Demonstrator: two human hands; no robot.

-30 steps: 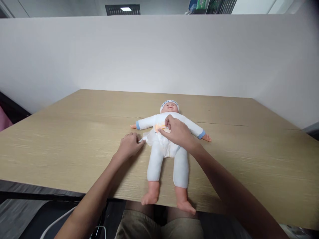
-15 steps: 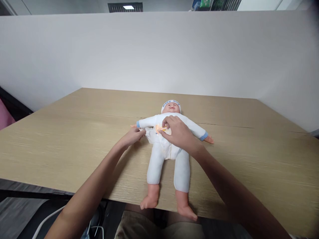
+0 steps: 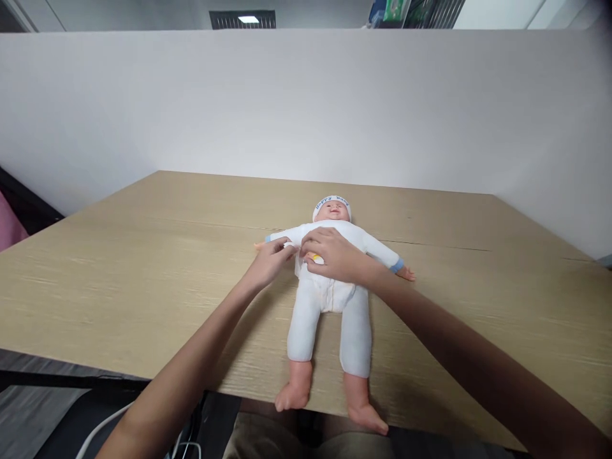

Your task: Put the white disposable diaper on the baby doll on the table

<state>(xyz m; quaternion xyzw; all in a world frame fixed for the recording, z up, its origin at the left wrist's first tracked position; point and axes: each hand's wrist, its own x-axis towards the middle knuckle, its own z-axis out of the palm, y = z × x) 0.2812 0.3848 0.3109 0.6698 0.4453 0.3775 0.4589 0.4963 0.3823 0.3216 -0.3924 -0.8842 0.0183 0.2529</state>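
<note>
Doll lies face up on the wooden table, head toward 12 o'clock, bare feet hanging over the near edge at 6 o'clock. It wears a white suit with blue cuffs and a white cap. Left hand sits at the doll's 9 o'clock side, fingertips pinched on a white diaper tab at the waist. Right hand rests on the doll's belly, fingers curled narrow, pressing the diaper front; a small yellow-orange patch shows just under its fingers. The two hands nearly touch. White partition wall stands behind the table.
</note>
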